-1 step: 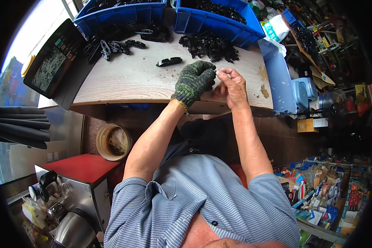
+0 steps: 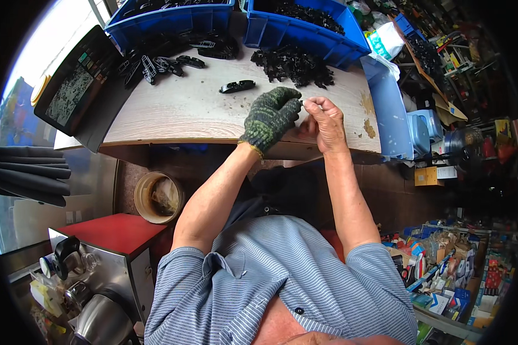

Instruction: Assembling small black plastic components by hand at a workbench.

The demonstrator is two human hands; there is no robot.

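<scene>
The left hand [image 2: 270, 118] is covered by a green and black glove [image 2: 262, 127], and the right hand [image 2: 329, 127] is bare. The fingers of both are curled and held close together over the near side of the table [image 2: 172, 112]. A tiny dark bit [image 2: 301, 103] may be pinched between them, but it is mostly hidden, so how tight the grip is cannot be told. If it is squeezed crookedly, it could be dropped past the edge and lost on the floor [image 2: 380, 195] (dark bits are not easily spotted there). The black part [image 2: 237, 86] just beyond the glove could be bumped by the knuckles. The pile [image 2: 296, 66] could be scattered by a careless reach.
</scene>
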